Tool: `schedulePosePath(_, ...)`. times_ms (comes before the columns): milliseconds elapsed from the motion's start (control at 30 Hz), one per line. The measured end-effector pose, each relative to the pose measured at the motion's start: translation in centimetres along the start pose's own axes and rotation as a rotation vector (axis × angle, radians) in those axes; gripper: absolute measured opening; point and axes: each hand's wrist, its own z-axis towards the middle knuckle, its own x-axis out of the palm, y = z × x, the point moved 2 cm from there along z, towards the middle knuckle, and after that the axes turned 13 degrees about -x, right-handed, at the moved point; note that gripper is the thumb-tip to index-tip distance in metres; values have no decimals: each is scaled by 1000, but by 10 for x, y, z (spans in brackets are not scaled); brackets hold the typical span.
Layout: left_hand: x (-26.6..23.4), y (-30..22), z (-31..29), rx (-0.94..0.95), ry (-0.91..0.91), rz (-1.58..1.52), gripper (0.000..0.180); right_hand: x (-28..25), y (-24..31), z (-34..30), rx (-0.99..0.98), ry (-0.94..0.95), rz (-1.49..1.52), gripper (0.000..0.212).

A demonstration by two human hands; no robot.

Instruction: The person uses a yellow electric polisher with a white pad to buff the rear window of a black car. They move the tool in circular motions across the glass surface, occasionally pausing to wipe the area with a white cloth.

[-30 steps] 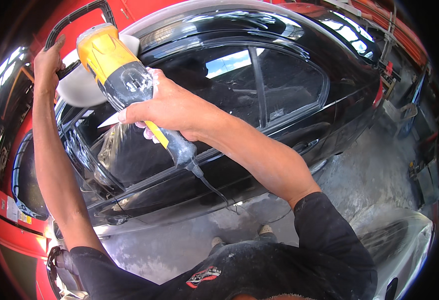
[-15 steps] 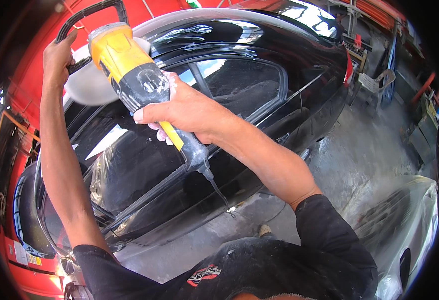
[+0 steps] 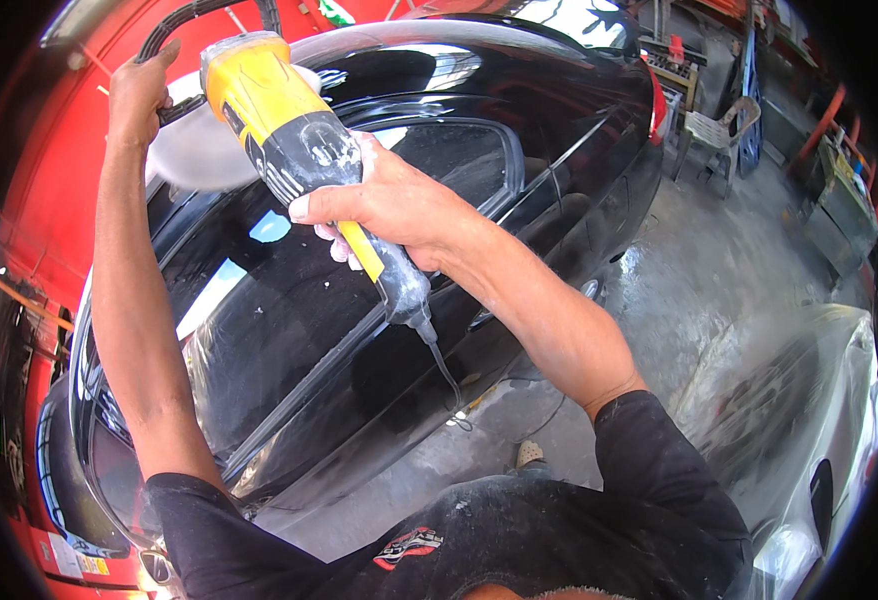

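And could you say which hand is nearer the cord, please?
Right: the right hand grips the polisher above the cord; the left hand, farther up-left, grips the handle.

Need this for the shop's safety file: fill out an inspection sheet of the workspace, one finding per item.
Surface: black car, glossy, with reflections and pale specks on its glass; grey floor beside it, patchy.
Job's things: yellow-and-black power tool, smeared white; pale round pad at its head, contact with the car unclear.
Clutter: pale chair beyond the car's far end.
Left hand: gripping the black loop handle.
Right hand: wrapped around the tool's body, white residue on the fingers.
Cables: dark cord hanging from the tool's rear end; its far end cannot be made out.
Surroundings: red wall at left; clear plastic sheeting at lower right.
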Motion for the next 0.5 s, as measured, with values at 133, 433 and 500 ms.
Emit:
schedulePosePath(133,38,-6,11,34,55,23,33,-24,8,-9,6,-23,-2,45)
schedulePosePath(433,114,-9,16,135,113,105,35,-70,5,-23,-49,-149,29,42)
schedulePosePath(500,130,7,36,105,218,-15,38,-74,1,-21,-73,-141,67,40)
